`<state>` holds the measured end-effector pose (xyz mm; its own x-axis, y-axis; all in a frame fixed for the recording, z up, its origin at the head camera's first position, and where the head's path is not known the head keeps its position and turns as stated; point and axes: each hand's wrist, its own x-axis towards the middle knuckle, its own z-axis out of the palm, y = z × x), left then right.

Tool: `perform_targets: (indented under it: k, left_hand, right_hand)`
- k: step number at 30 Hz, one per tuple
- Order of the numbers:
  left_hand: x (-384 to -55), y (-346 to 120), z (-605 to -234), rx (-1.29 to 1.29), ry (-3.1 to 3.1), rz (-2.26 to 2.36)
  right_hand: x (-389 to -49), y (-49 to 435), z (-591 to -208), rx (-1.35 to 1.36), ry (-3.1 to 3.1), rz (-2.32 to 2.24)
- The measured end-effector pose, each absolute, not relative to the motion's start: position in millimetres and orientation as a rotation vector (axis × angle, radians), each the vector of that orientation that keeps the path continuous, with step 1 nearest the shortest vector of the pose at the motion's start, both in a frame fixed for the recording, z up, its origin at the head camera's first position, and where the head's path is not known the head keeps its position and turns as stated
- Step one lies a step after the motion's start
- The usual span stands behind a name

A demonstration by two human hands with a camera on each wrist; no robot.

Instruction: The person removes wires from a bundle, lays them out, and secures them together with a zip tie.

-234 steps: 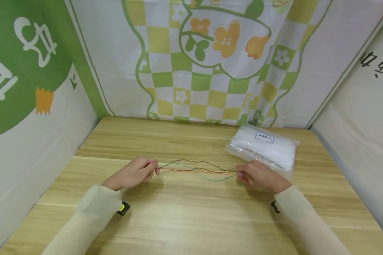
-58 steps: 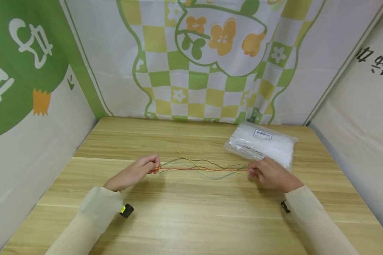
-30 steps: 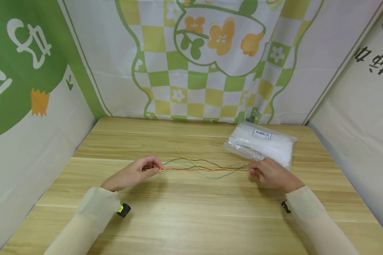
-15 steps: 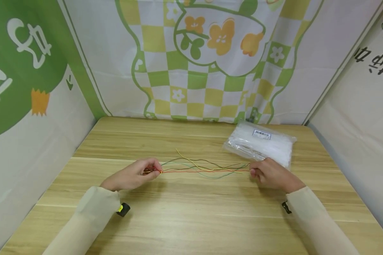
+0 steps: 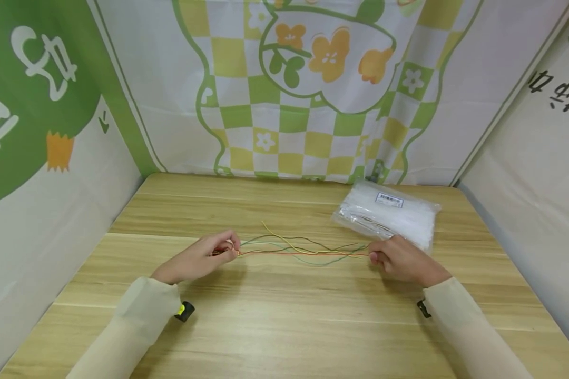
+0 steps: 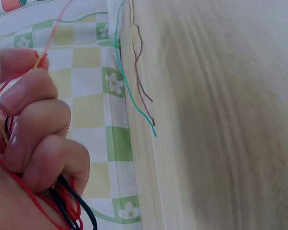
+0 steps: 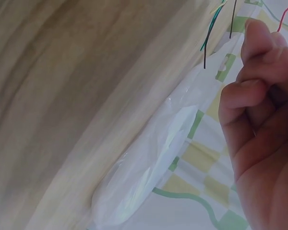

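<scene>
My left hand [image 5: 200, 258] pinches one end of a red cord [image 5: 324, 254] between thumb and forefinger, beside a small yellow loop. In the left wrist view its other fingers curl around a bundle of red cords [image 6: 31, 191] and dark cords [image 6: 81, 200]. The red cord runs nearly straight across to my right hand [image 5: 405, 259], whose fingertips pinch its other end. Beneath and beside it lie a loose yellow cord [image 5: 277, 236], a teal cord [image 5: 315, 265] and brown cords [image 5: 308, 238], their right ends stopping just short of my right hand.
A clear plastic bag with white contents and a barcode label [image 5: 390, 200] lies at the back right, just behind my right hand. Printed fabric [image 5: 291, 145] encloses the wooden table [image 5: 284, 326] at the back and both sides.
Since the earliest frame, my right hand has shifted right, letting go of the yellow, teal and brown cords and keeping the red one. My left fingers have loosened slightly, revealing the bundle.
</scene>
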<state>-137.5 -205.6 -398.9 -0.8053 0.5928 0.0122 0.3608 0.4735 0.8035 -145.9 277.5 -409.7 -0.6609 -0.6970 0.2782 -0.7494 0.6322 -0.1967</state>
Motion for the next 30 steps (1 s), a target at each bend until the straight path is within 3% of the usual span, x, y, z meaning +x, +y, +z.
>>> perform_targets:
  k: [13,30]
  left_hand:
    - [-134.4,-203.1,-398.5,0.830,2.609,1.243]
    - [-130.2,-213.2,-401.1,0.827,2.376,1.371]
  right_hand:
    - [-148.0,275.9,-413.3,1.214,-2.669,0.456]
    - [-146.1,281.8,-410.6,1.205,-2.630,0.494]
